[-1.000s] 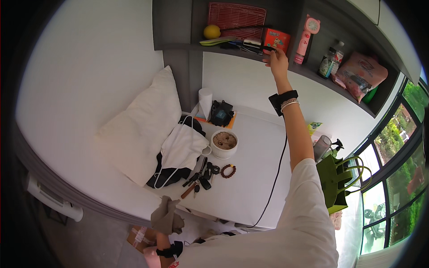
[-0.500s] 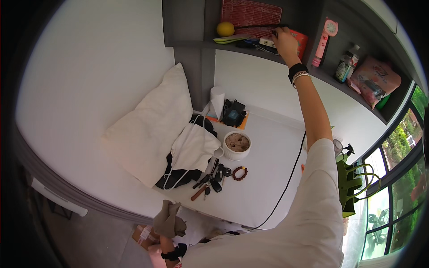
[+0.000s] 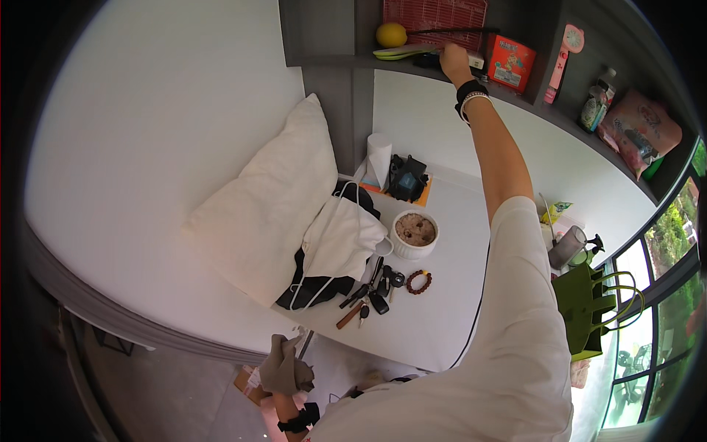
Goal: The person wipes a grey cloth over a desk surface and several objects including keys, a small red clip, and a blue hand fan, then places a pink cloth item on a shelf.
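My right hand [image 3: 456,62] is raised to the grey shelf [image 3: 331,61]. Its fingers are curled down among small things there, and what they grip, if anything, is hidden. Beside the fingers lie a flat yellow-green item [image 3: 398,54], dark items partly covered by the hand, and a small white box [image 3: 476,61]. A yellow lemon-like ball [image 3: 391,34] and a long black stick [image 3: 449,31] lie just behind. Low in the view, a grey-brown cloth [image 3: 283,368] is bunched in my left hand, whose fingers it mostly covers.
A red box [image 3: 510,65], pink handheld fan [image 3: 565,62] and bottle [image 3: 597,101] stand on the shelf. Below are a white pillow [image 3: 265,210], a hanger with white cloth [image 3: 342,236], a white pot [image 3: 414,239], keys [image 3: 378,302], a bead bracelet [image 3: 420,282] and a green bag [image 3: 578,306].
My right hand has moved left along the shelf, uncovering the red box and the black stick's right end. The view has shifted slightly. The cloth stays in my left hand.
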Available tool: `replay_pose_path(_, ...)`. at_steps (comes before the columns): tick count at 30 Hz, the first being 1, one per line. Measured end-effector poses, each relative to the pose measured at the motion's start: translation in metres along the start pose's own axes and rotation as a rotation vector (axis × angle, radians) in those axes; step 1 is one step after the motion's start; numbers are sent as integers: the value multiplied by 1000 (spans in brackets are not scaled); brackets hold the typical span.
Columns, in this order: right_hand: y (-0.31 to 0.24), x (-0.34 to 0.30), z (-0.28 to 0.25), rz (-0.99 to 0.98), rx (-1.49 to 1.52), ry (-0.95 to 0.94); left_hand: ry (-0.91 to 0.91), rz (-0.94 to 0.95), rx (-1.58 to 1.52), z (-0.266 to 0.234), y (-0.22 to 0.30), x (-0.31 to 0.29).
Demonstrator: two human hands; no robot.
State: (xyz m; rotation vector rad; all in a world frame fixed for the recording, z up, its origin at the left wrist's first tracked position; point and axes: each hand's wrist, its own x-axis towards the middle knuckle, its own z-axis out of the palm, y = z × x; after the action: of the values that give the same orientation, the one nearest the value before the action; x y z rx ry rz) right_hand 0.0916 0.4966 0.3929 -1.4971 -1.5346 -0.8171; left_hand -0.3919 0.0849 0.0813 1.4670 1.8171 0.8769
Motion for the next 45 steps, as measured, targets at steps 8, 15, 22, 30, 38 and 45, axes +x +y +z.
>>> replay_pose_path(8,0,-11,-31,-105,145,195,-22,-6,-39,-5,-11,6)
replay_pose_path(15,-25,-46,-117,-16,295,-91,-333,23,-324,14,26,7)
replay_pose_path(22,-45,-140,-207,84,821,-376,-603,16,-476,55,56,8)
replay_pose_path(30,-78,-258,-300,187,714,-696,-613,19,-538,105,53,15)
replay_pose_path(38,-47,-374,-349,465,613,-729,-666,-83,-627,174,51,2)
replay_pose_path(45,18,-475,-348,765,540,-751,-766,138,-627,231,55,-12)
